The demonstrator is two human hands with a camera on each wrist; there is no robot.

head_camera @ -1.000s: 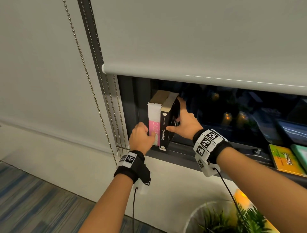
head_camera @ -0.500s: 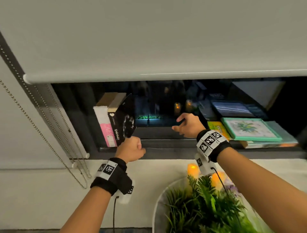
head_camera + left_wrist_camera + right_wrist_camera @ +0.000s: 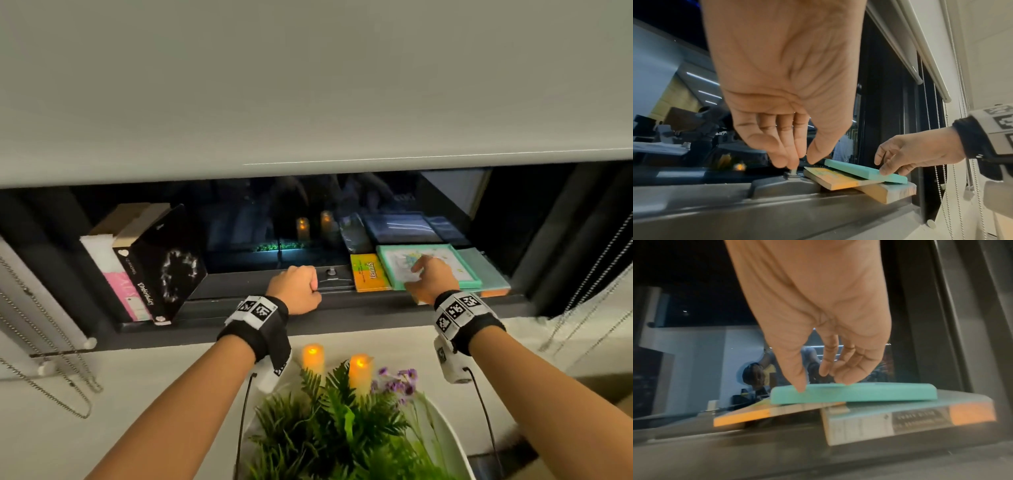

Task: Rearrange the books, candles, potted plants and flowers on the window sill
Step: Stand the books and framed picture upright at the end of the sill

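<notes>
Teal book (image 3: 428, 265) now under right hand (image 3: 432, 280) fingertips, left hand (image 3: 297, 290) fisted, empty

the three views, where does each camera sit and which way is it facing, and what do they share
Head: worn on the head, looks forward and down at the window sill; both forearms, left hand and right hand show.
Left wrist: looks along the left palm to its curled fingers; the right hand also shows.
Right wrist: looks along the right hand, whose fingertips are at the teal book.
Shared: all three show the teal book atop the flat stack.
</notes>
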